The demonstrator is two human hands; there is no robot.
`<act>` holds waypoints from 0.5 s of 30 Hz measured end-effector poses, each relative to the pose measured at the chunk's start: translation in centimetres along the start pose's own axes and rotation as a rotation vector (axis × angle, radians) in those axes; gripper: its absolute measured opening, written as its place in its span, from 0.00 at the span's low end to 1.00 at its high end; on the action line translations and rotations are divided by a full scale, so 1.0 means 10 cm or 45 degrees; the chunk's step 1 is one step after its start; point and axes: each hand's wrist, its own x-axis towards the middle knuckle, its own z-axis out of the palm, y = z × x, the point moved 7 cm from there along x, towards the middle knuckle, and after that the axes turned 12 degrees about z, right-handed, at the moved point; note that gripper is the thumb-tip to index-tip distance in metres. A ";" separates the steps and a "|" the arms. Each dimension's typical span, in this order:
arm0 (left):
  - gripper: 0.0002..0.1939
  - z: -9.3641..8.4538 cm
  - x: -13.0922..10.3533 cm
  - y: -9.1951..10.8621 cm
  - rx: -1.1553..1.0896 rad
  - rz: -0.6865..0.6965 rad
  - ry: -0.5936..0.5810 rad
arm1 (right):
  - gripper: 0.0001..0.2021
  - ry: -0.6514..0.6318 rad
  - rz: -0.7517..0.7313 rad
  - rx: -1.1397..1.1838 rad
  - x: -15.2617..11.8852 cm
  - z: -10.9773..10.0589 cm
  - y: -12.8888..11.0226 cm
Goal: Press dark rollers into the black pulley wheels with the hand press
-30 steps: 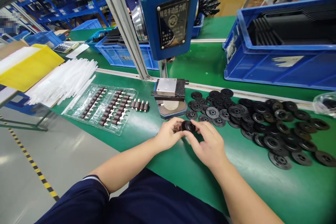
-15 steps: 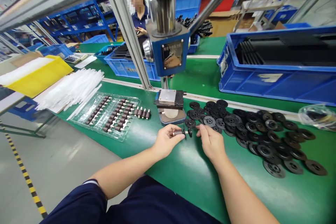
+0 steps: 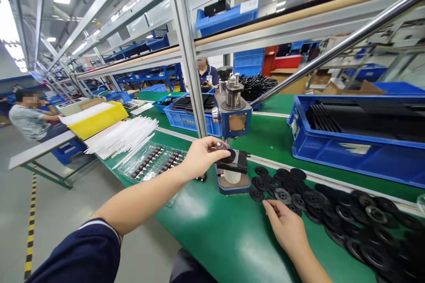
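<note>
My left hand (image 3: 203, 157) is closed on a dark cylindrical part (image 3: 220, 146) with a light shaft end. A black disc (image 3: 229, 156) shows at my thumb, over the metal block (image 3: 235, 158) of a blue hand press (image 3: 234, 119). My fingers hide much of the part, so I cannot tell whether it touches the block. Lower right, my right hand (image 3: 286, 224) has its fingers curled together with nothing visible in them. Its fingertips are near the edge of a pile of black slotted discs (image 3: 317, 199).
Dark cylindrical parts lie in a clear plastic tray (image 3: 128, 169) to the left, by white strips (image 3: 121, 137). A blue bin (image 3: 358, 159) stands behind the discs. The press's long lever (image 3: 335, 51) slants up to the right. A person (image 3: 208, 77) is across the bench, another (image 3: 31, 117) far left.
My left hand has moved up and forward with the part, from the bench front to the press block. My right hand has parted from it, staying by the discs. The view has tilted up.
</note>
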 end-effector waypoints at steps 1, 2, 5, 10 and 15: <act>0.15 0.00 0.07 -0.05 0.042 -0.019 -0.031 | 0.23 0.004 0.000 0.005 0.00 0.00 0.01; 0.15 0.01 0.13 -0.09 0.091 -0.020 -0.056 | 0.23 0.011 -0.001 0.011 0.00 0.00 0.01; 0.14 0.07 0.26 -0.16 0.276 0.031 -0.123 | 0.23 0.033 -0.008 0.032 0.00 -0.02 0.02; 0.14 0.17 0.34 -0.19 0.456 0.070 -0.178 | 0.26 0.074 -0.037 0.041 -0.04 -0.02 0.00; 0.14 0.19 0.34 -0.23 0.488 0.096 -0.195 | 0.29 0.344 -0.040 0.023 -0.17 -0.38 -0.30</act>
